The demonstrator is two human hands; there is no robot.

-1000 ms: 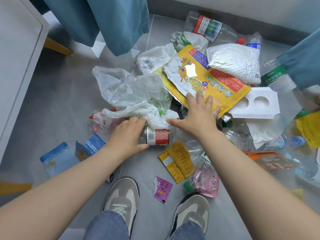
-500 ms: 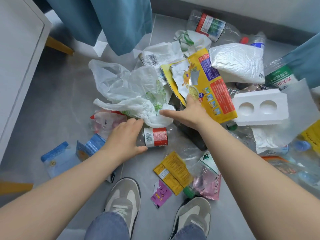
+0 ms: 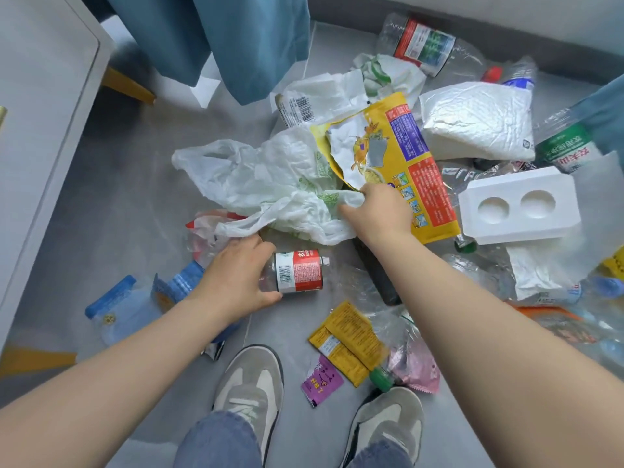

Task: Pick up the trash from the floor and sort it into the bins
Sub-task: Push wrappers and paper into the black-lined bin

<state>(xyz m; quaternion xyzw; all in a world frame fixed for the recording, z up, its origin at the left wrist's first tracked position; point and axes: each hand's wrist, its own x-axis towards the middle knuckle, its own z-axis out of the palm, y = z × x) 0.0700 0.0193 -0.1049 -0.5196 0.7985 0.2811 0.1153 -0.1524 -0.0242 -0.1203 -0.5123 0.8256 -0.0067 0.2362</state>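
Note:
Trash lies scattered over the grey floor. My left hand (image 3: pixel 236 271) wraps around a clear plastic bottle with a red and white label (image 3: pixel 299 271) lying on its side. My right hand (image 3: pixel 378 212) pinches the edge of a crumpled white plastic bag (image 3: pixel 266 177), with its fingers against the lower edge of a large yellow food pouch (image 3: pixel 415 157). A dark bottle (image 3: pixel 378 275) lies partly under my right forearm. No bin is in view.
A white foam tray with two round hollows (image 3: pixel 520 207), a white padded packet (image 3: pixel 479 119), several clear bottles (image 3: pixel 429 42), yellow sachets (image 3: pixel 347 336), a purple sachet (image 3: pixel 320 383) and blue pouches (image 3: pixel 125 305) surround the hands. White cabinet (image 3: pixel 37 123) left, blue curtain (image 3: pixel 236 38) behind, my shoes (image 3: pixel 250 383) below.
My right hand slid left off the yellow pouch and closed on the white bag's edge. The pouch has tilted up and swung toward the right. My left hand stays on the bottle.

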